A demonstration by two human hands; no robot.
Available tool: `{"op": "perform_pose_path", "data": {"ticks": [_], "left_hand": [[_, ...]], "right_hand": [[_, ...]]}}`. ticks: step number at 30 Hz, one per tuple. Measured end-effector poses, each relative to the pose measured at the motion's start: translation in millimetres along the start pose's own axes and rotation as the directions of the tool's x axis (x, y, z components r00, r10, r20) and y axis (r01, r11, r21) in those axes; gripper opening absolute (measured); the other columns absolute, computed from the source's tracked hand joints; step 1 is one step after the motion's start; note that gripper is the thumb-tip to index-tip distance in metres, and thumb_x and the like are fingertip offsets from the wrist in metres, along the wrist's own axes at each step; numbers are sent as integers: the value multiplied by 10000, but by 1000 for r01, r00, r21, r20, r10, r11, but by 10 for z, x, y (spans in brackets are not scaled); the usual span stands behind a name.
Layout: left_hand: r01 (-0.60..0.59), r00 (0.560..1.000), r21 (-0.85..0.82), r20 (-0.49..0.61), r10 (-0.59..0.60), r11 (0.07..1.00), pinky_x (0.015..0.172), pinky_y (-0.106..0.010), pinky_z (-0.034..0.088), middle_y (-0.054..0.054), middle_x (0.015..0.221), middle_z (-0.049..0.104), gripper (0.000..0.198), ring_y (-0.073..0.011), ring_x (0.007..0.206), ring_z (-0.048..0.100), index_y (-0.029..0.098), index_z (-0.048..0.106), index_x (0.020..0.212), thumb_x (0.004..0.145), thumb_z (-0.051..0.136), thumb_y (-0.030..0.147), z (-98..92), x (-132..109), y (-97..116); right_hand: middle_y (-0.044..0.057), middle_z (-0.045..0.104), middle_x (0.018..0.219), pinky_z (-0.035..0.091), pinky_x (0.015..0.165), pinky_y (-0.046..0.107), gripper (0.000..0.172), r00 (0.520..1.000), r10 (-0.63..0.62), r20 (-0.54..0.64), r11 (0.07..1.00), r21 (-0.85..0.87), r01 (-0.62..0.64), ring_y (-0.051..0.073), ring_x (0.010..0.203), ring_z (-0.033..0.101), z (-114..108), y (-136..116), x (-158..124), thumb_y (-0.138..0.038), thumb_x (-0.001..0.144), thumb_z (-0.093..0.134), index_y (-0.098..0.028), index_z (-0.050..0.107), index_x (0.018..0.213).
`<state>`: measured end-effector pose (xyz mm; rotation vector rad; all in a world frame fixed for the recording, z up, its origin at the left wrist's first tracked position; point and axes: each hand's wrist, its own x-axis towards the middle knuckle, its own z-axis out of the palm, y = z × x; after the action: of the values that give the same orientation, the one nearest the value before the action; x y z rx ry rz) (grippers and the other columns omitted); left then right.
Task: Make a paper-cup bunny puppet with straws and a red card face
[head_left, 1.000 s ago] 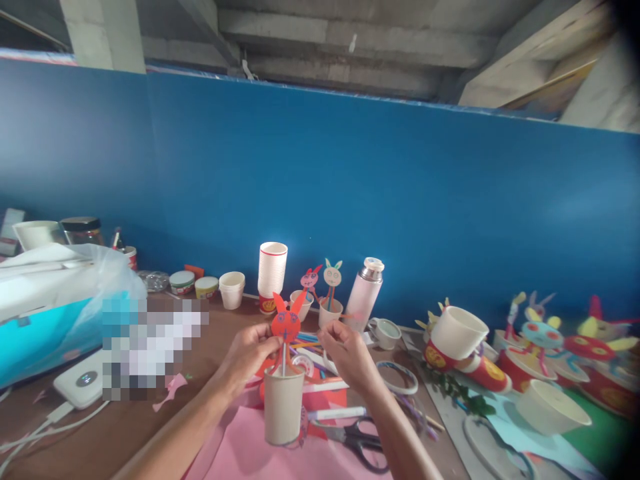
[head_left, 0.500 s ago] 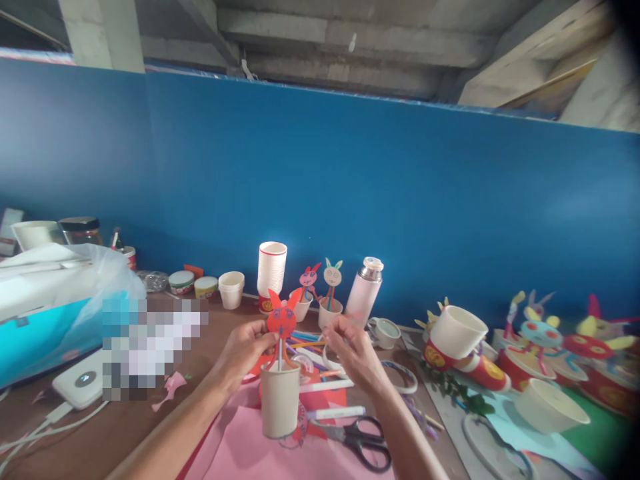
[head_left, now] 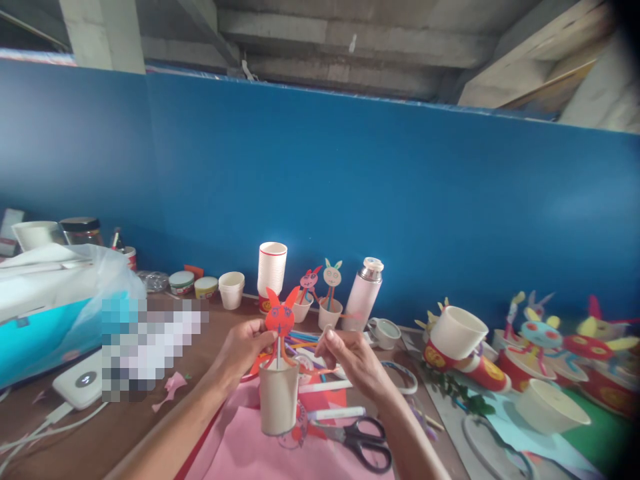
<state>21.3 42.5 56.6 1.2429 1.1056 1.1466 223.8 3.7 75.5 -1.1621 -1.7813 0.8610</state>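
A red paper rabbit [head_left: 280, 321] with long ears and a drawn face stands on a pale stick above an upright paper cup [head_left: 279, 400]. Orange strips hang from the rabbit's neck towards the cup's rim. My left hand [head_left: 245, 343] pinches the rabbit just below its head, thumb in front. To the right of the cup, my right hand [head_left: 350, 353] is held up with thumb and fingers pressed together; what they hold, if anything, I cannot make out. Below lie black-handled scissors [head_left: 367, 443], a white marker [head_left: 339, 413] and pink paper [head_left: 240, 447].
Along the blue wall stand a stack of paper cups [head_left: 273, 270], two rabbit puppets in cups, a pink thermos [head_left: 363, 293] and a mug [head_left: 386, 333]. More cup puppets [head_left: 543, 337] crowd the right. A white power bank [head_left: 80, 381] with a cable lies left.
My right hand has turned and lowered slightly, its thumb now facing me. The rabbit and cup have shifted a little left and tilted slightly, still held by my left hand.
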Motion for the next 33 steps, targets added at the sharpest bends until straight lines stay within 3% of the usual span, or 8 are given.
{"op": "perform_pose_path", "data": {"ticks": [2, 5, 7, 9, 12, 16, 23, 33], "left_hand": [[7, 1000, -3, -5, -7, 1000, 508, -211, 378, 3, 525, 592, 141, -104, 477, 497, 108, 642, 638, 618, 643, 248, 9, 1, 6], [12, 1000, -30, -7, -13, 999, 500, -212, 380, 4, 510, 599, 126, -109, 469, 509, 120, 634, 599, 598, 654, 244, 30, -8, 12], [13, 1000, -52, 11, -12, 999, 513, -219, 397, 0, 529, 620, 123, -123, 491, 540, 129, 634, 609, 598, 654, 250, 44, -23, 9], [22, 999, -64, 35, -20, 998, 532, -231, 417, -8, 558, 641, 137, -146, 533, 575, 134, 642, 649, 606, 653, 264, 57, -44, 2], [29, 996, -61, 84, -24, 998, 543, -238, 430, -15, 586, 658, 170, -163, 570, 598, 132, 658, 729, 626, 645, 266, 75, -74, -11], [3, 991, -44, 133, 3, 999, 539, -235, 431, -40, 659, 688, 222, -171, 595, 615, 123, 667, 817, 656, 619, 268, 102, -83, -51], [-32, 991, -10, 132, 33, 999, 488, -206, 389, -32, 584, 657, 128, -127, 510, 570, 113, 651, 689, 641, 606, 224, 149, -66, -111], [17, 992, 21, 127, -19, 1000, 441, -195, 350, -8, 526, 615, 134, -107, 458, 512, 105, 640, 690, 620, 601, 213, 207, -113, -91]], "right_hand": [[-41, 397, 484, 255, 445, 193, 409, 998, 12, -66, 997, -73, -17, 75, 468, 351, 10, -9, 2, -420, 838, 418, -135, 597, 606], [-34, 507, 618, 296, 487, 187, 175, 996, 6, -94, 993, -121, -17, 84, 539, 413, 31, -4, 18, -302, 769, 521, -169, 626, 813], [-21, 563, 714, 330, 537, 191, 180, 996, -1, -91, 993, -120, -10, 98, 610, 463, 60, 17, 35, -265, 745, 536, -189, 614, 888], [-22, 550, 659, 322, 524, 193, 165, 995, 25, -95, 994, -105, -35, 97, 587, 455, 104, 53, 56, -295, 769, 507, -171, 616, 783], [-35, 486, 546, 279, 465, 192, 285, 991, 98, -88, 994, -37, -102, 81, 497, 392, 182, 111, 86, -360, 799, 465, -145, 598, 667], [-7, 579, 635, 343, 533, 199, 291, 995, 90, -31, 994, 70, -88, 104, 569, 476, 259, 139, 111, -376, 801, 481, -141, 654, 799], [29, 653, 746, 422, 614, 234, 290, 997, 73, 11, 973, 218, -74, 148, 663, 566, 347, 202, 146, -386, 738, 567, -138, 660, 856], [28, 650, 764, 450, 669, 260, 204, 998, 69, -4, 947, 313, -64, 172, 726, 589, 423, 208, 145, -262, 730, 559, -130, 651, 856]]}}
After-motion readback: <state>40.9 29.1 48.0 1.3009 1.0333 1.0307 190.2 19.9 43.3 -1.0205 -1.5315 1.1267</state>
